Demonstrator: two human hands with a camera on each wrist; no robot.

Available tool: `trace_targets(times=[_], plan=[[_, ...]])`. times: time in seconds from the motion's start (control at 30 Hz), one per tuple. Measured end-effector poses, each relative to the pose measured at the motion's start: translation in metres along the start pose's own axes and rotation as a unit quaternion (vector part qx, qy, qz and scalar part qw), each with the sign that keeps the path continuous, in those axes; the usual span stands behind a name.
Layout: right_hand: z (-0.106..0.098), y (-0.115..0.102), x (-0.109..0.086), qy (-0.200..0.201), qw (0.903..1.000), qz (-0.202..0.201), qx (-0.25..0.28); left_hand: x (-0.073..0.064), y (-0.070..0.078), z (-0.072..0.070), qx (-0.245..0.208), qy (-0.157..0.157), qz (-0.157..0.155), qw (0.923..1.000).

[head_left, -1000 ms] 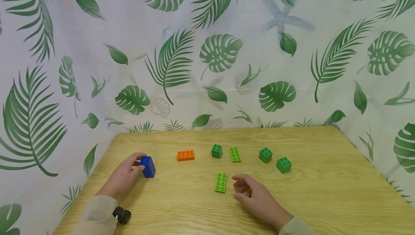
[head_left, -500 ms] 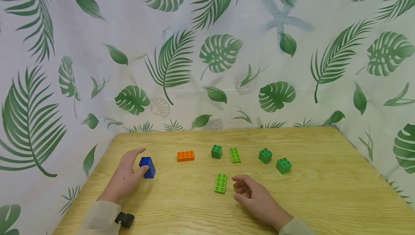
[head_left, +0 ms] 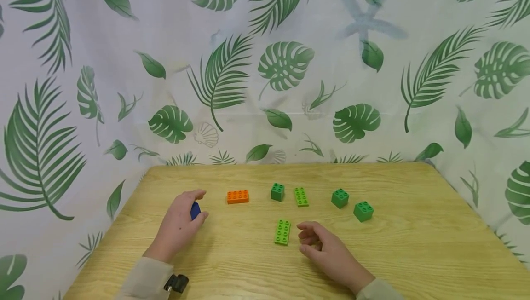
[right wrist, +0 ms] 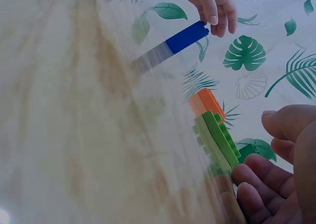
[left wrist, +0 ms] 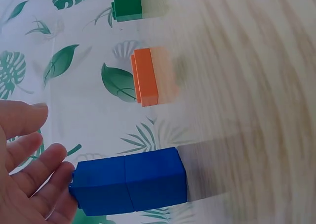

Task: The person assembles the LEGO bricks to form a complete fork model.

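Observation:
My left hand point(head_left: 175, 226) hovers over a stack of two blue toy bricks point(left wrist: 131, 182), thumb and fingers spread apart. The stack stands upright on the table and is mostly hidden by that hand in the head view. In the left wrist view the lower fingers are at its studded top; whether they touch it I cannot tell. My right hand point(head_left: 331, 254) lies loosely curled at the table, holding nothing. Just left of its fingertips is a flat lime-green brick point(head_left: 282, 232), studs up.
Behind, an orange brick point(head_left: 238, 197), a dark green brick point(head_left: 277, 192) and a second lime-green brick point(head_left: 301, 197) lie in a loose row. Farther right sit two more dark green bricks point(head_left: 340, 198) point(head_left: 363, 211). A leaf-patterned curtain point(head_left: 285, 120) borders the wooden table point(head_left: 393, 245).
The left hand loosened its fingers from the blue brick stack, then shifted right over it. The stack stays about where it was. My right hand keeps its place.

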State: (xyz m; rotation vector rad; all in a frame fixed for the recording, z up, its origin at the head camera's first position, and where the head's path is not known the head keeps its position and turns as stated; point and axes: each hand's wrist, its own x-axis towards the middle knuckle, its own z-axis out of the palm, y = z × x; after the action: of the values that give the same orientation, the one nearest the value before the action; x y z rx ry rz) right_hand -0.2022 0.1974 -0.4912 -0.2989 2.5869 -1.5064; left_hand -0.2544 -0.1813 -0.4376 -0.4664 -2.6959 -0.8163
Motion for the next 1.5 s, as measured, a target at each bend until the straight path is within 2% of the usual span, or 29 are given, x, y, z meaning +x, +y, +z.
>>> trace_targets(times=[0.23, 0.33, 0.63, 0.73, 0.87, 1.0, 1.13, 1.2, 1.27, 1.33, 1.4, 1.5], plan=[[0.001, -0.001, 0.001, 0.000, 1.0000, 0.001, -0.002, 0.000, -0.009, -0.006, 0.007, -0.015, -0.034, 0.9993], [0.002, -0.001, 0.002, 0.001, 1.0000, 0.003, -0.001, 0.000, -0.012, -0.010, 0.012, -0.013, -0.035, 0.9992], [0.000, -0.005, 0.003, 0.001, 1.0000, -0.002, 0.002, -0.002, -0.012, -0.018, 0.015, -0.001, -0.006, 0.9999], [-0.002, -0.005, 0.004, 0.007, 1.0000, -0.003, -0.002, -0.001, -0.009, -0.018, 0.020, 0.013, 0.014, 0.9996], [-0.010, -0.005, 0.010, 0.022, 0.9997, -0.010, -0.004, 0.002, 0.001, -0.014, 0.032, 0.044, 0.059, 0.9968], [-0.020, -0.001, 0.018, 0.036, 0.9993, -0.007, -0.008, 0.005, 0.017, -0.004, 0.026, 0.046, 0.088, 0.9948], [-0.031, 0.005, 0.029, 0.049, 0.9985, 0.006, -0.026, 0.006, 0.035, 0.012, -0.005, 0.006, 0.076, 0.9970], [-0.036, 0.009, 0.035, 0.052, 0.9979, 0.007, -0.037, 0.007, 0.044, 0.021, -0.027, -0.032, 0.053, 0.9977], [-0.039, 0.011, 0.041, 0.054, 0.9975, 0.007, -0.046, 0.007, 0.053, 0.031, -0.053, -0.080, 0.027, 0.9950], [-0.042, 0.012, 0.048, 0.053, 0.9972, 0.010, -0.052, 0.007, 0.063, 0.042, -0.080, -0.133, 0.003, 0.9880], [-0.043, 0.013, 0.055, 0.051, 0.9969, 0.011, -0.059, 0.008, 0.072, 0.054, -0.103, -0.181, -0.020, 0.9778], [-0.043, 0.012, 0.066, 0.044, 0.9964, 0.016, -0.071, 0.009, 0.084, 0.073, -0.132, -0.236, -0.040, 0.9619]])
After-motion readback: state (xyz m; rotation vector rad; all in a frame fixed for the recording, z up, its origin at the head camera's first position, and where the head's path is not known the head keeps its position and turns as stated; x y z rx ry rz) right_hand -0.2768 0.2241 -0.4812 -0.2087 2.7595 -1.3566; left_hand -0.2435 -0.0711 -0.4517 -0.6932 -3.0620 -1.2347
